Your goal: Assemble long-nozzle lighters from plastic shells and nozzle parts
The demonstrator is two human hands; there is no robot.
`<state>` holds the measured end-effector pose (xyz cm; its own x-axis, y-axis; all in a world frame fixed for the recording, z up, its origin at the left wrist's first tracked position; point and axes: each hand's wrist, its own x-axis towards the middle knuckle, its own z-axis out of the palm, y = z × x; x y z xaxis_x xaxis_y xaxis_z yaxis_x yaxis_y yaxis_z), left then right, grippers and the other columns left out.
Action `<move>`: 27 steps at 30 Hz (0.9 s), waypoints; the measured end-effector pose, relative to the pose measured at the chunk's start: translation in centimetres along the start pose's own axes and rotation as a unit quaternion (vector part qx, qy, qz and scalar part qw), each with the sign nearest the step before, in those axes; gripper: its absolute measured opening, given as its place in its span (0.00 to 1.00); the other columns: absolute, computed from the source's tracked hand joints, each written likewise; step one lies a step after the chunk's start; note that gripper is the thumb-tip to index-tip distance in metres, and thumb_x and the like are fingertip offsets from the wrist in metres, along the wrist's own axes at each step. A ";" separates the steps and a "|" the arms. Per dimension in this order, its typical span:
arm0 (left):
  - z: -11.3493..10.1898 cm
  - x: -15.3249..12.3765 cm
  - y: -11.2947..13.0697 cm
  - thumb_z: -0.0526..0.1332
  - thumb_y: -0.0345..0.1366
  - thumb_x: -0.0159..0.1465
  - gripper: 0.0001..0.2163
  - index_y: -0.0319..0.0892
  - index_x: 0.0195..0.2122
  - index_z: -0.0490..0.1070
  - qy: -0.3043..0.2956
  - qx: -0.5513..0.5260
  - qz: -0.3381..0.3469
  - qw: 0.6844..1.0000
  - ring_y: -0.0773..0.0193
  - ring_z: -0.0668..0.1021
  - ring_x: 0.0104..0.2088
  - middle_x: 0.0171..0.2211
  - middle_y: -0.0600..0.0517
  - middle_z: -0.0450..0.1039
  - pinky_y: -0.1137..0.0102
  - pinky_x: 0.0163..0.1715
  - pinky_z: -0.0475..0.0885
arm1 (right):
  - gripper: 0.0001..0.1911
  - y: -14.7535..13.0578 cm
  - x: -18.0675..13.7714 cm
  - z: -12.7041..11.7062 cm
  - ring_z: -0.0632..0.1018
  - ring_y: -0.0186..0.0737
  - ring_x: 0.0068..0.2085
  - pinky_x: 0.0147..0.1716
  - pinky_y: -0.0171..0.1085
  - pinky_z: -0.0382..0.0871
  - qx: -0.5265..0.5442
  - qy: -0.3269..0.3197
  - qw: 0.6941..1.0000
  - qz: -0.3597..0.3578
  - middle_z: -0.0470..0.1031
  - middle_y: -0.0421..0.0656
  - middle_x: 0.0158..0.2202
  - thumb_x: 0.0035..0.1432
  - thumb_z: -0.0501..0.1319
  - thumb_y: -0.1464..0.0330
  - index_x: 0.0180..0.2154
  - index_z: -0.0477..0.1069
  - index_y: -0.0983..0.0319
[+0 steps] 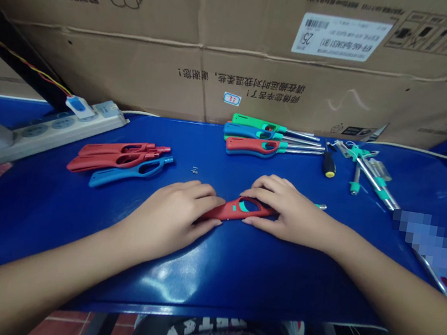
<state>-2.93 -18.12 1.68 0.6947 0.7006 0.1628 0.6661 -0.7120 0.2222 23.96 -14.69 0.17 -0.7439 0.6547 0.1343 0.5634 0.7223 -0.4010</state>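
Note:
A red long-nosed lighter (228,209) with a turquoise trigger lies across the middle of the blue table. My left hand (183,212) is closed round its handle end, thumb and fingers pinching the red body. My right hand (280,207) grips the other end near the trigger opening, and a bit of metal tip shows beyond it. Several small screws (194,170) lie just past my left hand. Farther left rest red handle shells (111,159) and a blue handle shell (130,173), without metal tubes.
Several long-nosed lighters (252,146) are stacked at the back, beside a black and yellow screwdriver (329,163). Metal tubes with turquoise parts (373,176) lie at the right. A power strip (52,131) runs along the left; a large cardboard box (136,73) stands behind.

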 end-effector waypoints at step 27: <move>0.6 0.2 -0.4 0.55 0.33 0.73 0.11 0.33 0.47 0.74 0.106 -0.016 0.061 0.992 0.57 0.77 0.37 0.38 0.44 0.76 0.64 0.37 0.74 | 0.16 -1.2 -0.2 -1.0 0.76 0.43 0.41 0.40 0.40 0.64 -0.150 0.083 0.982 -0.083 0.79 0.46 0.43 0.72 0.53 0.61 0.46 0.74 0.64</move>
<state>-2.90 -17.77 1.03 0.6949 0.6055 0.3880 0.5692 -0.7928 0.2178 23.79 -15.53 1.53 -0.7797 0.5318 0.3305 0.5385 0.8389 -0.0795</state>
